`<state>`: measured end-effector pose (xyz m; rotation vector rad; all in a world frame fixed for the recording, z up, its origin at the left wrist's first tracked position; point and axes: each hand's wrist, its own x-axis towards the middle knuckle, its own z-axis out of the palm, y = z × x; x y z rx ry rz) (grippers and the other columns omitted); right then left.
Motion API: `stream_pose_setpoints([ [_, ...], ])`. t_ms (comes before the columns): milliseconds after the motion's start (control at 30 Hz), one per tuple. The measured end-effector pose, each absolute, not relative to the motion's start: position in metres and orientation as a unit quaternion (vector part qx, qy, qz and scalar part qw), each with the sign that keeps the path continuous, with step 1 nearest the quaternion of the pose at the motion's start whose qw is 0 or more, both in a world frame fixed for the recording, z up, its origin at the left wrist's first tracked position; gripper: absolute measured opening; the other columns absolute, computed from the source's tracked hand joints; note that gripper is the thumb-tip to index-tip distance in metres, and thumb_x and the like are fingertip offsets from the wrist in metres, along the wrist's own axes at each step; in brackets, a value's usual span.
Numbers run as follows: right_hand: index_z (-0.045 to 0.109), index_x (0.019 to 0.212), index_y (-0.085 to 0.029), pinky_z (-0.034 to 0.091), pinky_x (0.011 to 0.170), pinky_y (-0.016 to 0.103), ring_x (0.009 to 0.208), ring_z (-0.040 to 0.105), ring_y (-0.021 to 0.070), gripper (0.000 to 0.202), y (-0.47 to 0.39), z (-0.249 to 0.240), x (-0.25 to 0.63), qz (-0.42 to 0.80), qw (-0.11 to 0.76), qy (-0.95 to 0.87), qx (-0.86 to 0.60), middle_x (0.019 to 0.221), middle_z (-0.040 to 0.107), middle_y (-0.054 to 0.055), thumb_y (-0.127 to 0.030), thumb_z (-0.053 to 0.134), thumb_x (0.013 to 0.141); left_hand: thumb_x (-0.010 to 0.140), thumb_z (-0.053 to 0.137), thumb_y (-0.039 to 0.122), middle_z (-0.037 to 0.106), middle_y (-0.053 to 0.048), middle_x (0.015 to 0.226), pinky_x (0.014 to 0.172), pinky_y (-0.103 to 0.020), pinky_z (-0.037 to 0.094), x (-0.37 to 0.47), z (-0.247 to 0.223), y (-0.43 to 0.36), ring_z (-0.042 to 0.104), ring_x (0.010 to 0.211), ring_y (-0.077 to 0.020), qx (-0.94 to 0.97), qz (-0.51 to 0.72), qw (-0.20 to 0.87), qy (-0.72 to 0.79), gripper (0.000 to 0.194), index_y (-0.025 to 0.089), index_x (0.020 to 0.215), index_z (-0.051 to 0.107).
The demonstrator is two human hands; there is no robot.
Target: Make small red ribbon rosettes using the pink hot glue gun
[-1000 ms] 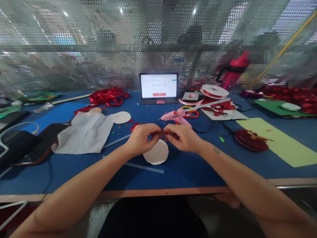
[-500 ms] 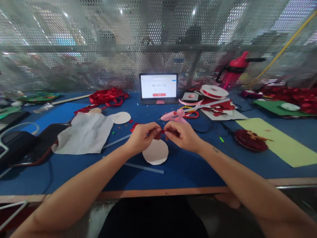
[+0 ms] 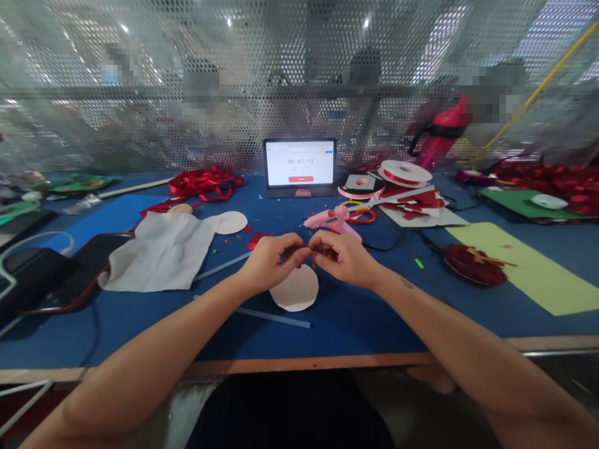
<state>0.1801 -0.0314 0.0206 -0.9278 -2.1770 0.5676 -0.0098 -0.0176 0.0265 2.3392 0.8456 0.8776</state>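
My left hand (image 3: 274, 260) and my right hand (image 3: 345, 257) meet at the fingertips over a white round disc (image 3: 294, 293) on the blue table. Both are closed in a pinch. Whatever lies between them is hidden now; a small red piece showed there half a second ago. Beyond my left fingers lie some red pieces (image 3: 259, 240). A pink glue gun (image 3: 322, 218) rests just past my right hand, beside scissors (image 3: 367, 216) with red and yellow handles. Translucent glue sticks (image 3: 276, 318) lie near the disc and left of it.
A tablet (image 3: 300, 163) with a timer stands at the back. Ribbon spools (image 3: 405, 173) and a pink bottle (image 3: 440, 134) are right of it. White cloth (image 3: 159, 252), a phone (image 3: 79, 271) and red ribbon (image 3: 206, 182) lie left. Yellow paper (image 3: 547, 268) lies right, before a perforated screen.
My left thumb has straightened toward the right fingertips. The red piece that showed between my fingers is hidden now. My arms have stayed almost still.
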Motion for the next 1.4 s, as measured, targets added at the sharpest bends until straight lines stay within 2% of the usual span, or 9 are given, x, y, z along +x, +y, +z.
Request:
stream_pose_setpoints([
  [200, 0.054, 0.087, -0.017, 0.033, 0.048, 0.021, 0.051, 0.048, 0.0076, 0.011, -0.029, 0.019, 0.182, 0.232, 0.315, -0.847, -0.361, 0.066, 0.062, 0.000, -0.025, 0.050, 0.080, 0.082, 0.049, 0.024, 0.060, 0.001, 0.056, 0.051, -0.017, 0.041, -0.010, 0.028, -0.018, 0.055, 0.051, -0.0074, 0.875, 0.317, 0.217, 0.296, 0.021, 0.014, 0.066, 0.057],
  [400, 0.058, 0.087, -0.016, 0.034, 0.049, 0.021, 0.053, 0.051, 0.0083, 0.013, -0.027, 0.020, 0.184, 0.215, 0.328, -0.837, -0.381, 0.066, 0.062, 0.001, -0.023, 0.048, 0.081, 0.077, 0.052, 0.022, 0.057, 0.001, 0.051, 0.046, -0.016, 0.041, -0.011, 0.031, -0.018, 0.052, 0.046, -0.0071, 0.808, 0.383, 0.272, 0.356, 0.019, 0.013, 0.060, 0.055],
  [600, 0.058, 0.085, -0.016, 0.038, 0.049, 0.021, 0.051, 0.056, 0.0102, 0.015, -0.025, 0.021, 0.186, 0.238, 0.367, -0.805, -0.401, 0.057, 0.060, -0.001, -0.026, 0.048, 0.082, 0.077, 0.055, 0.033, 0.058, 0.001, 0.054, 0.047, -0.018, 0.047, -0.019, 0.032, -0.003, 0.056, 0.046, -0.0087, 0.708, 0.453, 0.332, 0.428, 0.023, 0.014, 0.065, 0.054],
  [767, 0.057, 0.083, -0.017, 0.041, 0.053, 0.022, 0.050, 0.058, 0.0102, 0.013, -0.023, 0.020, 0.189, 0.225, 0.404, -0.787, -0.408, 0.054, 0.059, -0.002, -0.026, 0.048, 0.082, 0.075, 0.059, 0.044, 0.059, -0.001, 0.051, 0.040, -0.016, 0.040, -0.028, 0.026, 0.015, 0.057, 0.044, -0.0102, 0.712, 0.389, 0.307, 0.498, 0.032, 0.014, 0.066, 0.055],
  [933, 0.058, 0.083, -0.017, 0.040, 0.051, 0.022, 0.048, 0.058, 0.0103, 0.013, -0.023, 0.021, 0.189, 0.218, 0.403, -0.786, -0.415, 0.052, 0.059, -0.003, -0.027, 0.049, 0.082, 0.080, 0.050, 0.042, 0.063, -0.003, 0.061, 0.050, -0.021, 0.048, -0.031, 0.017, 0.023, 0.061, 0.051, -0.0125, 0.748, 0.333, 0.308, 0.485, 0.030, 0.014, 0.074, 0.061],
  [1067, 0.058, 0.082, -0.018, 0.039, 0.051, 0.022, 0.047, 0.057, 0.0098, 0.014, -0.024, 0.022, 0.187, 0.210, 0.398, -0.788, -0.421, 0.053, 0.060, -0.003, -0.027, 0.049, 0.082, 0.076, 0.057, 0.035, 0.064, -0.001, 0.060, 0.055, -0.022, 0.047, -0.031, 0.014, 0.023, 0.060, 0.053, -0.0126, 0.810, 0.308, 0.203, 0.457, 0.020, 0.016, 0.075, 0.064],
  [1200, 0.059, 0.084, -0.017, 0.038, 0.051, 0.022, 0.047, 0.056, 0.0098, 0.015, -0.023, 0.021, 0.187, 0.191, 0.390, -0.793, -0.426, 0.052, 0.060, -0.002, -0.028, 0.048, 0.082, 0.074, 0.058, 0.033, 0.058, 0.000, 0.053, 0.047, -0.019, 0.039, -0.029, 0.016, 0.020, 0.052, 0.048, -0.0098, 0.824, 0.311, 0.144, 0.451, 0.020, 0.015, 0.066, 0.062],
  [1300, 0.059, 0.085, -0.017, 0.036, 0.050, 0.022, 0.046, 0.054, 0.0097, 0.016, -0.023, 0.021, 0.188, 0.176, 0.387, -0.798, -0.428, 0.051, 0.061, -0.002, -0.028, 0.048, 0.082, 0.073, 0.058, 0.030, 0.058, 0.000, 0.058, 0.048, -0.019, 0.039, -0.027, 0.016, 0.018, 0.050, 0.050, -0.0085, 0.835, 0.324, 0.158, 0.416, 0.020, 0.014, 0.061, 0.056],
  [1400, 0.059, 0.085, -0.017, 0.036, 0.051, 0.022, 0.046, 0.054, 0.0098, 0.016, -0.022, 0.021, 0.189, 0.171, 0.382, -0.800, -0.429, 0.052, 0.061, -0.002, -0.028, 0.048, 0.082, 0.071, 0.059, 0.026, 0.062, -0.002, 0.069, 0.055, -0.020, 0.044, -0.025, 0.016, 0.016, 0.056, 0.058, -0.0096, 0.839, 0.314, 0.228, 0.382, 0.013, 0.014, 0.068, 0.056],
])
